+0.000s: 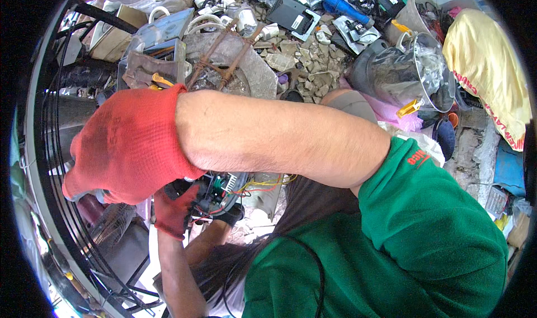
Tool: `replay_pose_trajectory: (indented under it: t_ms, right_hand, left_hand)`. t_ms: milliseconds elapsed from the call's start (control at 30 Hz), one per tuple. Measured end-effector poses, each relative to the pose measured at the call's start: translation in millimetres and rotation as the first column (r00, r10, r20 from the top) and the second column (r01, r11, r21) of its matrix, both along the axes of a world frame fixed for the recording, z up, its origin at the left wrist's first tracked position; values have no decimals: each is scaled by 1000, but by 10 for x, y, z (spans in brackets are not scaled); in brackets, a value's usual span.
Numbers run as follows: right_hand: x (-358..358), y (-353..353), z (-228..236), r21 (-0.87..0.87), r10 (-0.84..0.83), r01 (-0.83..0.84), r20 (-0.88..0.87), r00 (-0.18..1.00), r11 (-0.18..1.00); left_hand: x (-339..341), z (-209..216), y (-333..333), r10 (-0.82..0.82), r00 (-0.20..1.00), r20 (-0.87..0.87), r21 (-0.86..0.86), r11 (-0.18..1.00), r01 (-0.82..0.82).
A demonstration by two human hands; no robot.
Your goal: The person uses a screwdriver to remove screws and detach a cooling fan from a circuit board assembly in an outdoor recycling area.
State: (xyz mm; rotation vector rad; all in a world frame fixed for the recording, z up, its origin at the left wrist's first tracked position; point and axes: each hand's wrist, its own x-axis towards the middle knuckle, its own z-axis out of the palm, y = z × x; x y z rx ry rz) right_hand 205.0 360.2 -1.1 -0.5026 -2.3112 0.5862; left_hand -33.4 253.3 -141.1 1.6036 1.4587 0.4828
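My right arm crosses the view to the left, and my right hand (126, 144), in a red knitted glove, is beside a black metal rack (51, 144). Its fingers curl downward; the back of the glove hides whatever they hold. Lower down, my left hand (174, 209), also red-gloved, grips an opened electronic device (218, 192) at its left side. That device shows a green circuit board, a white connector and loose red and yellow wires (263, 182). Part of it lies under my right forearm, near my lap.
Broken rubble (313, 77) and scrap electronics cover the ground ahead. A clear bucket (414, 72) with plastic inside tips toward the right, beside a yellow sack (486, 66). Beyond my right hand are a grey bin (180, 60) and a round slab with rusty bars (221, 74).
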Motion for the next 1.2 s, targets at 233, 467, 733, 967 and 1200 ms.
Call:
replay_pose_trajectory:
  t_ms: [233, 467, 733, 967, 1200]
  right_hand:
    - [-204, -46, -93, -62, -50, 52, 47, 998, 997]
    - [-102, -17, -29, -92, -24, 26, 28, 999, 995]
    - [-101, -24, 34, 12, -60, 62, -97, 994, 998]
    - [-97, -34, 89, -73, -58, 63, 79, 995, 995]
    - [-46, 41, -119, 82, -121, 135, -158, 980, 987]
  left_hand:
    - [-26, -92, -11, 241, 940, 241, -120, 969, -218]
    - [87, 71, 63, 296, 921, 255, -273, 935, -225]
    - [115, 149, 20, 7, 999, 41, 9, 1000, -8]
    - [265, 331, 58, 62, 998, -3, -122, 991, -62]
    - [78, 45, 125, -30, 999, 13, -21, 999, 30]
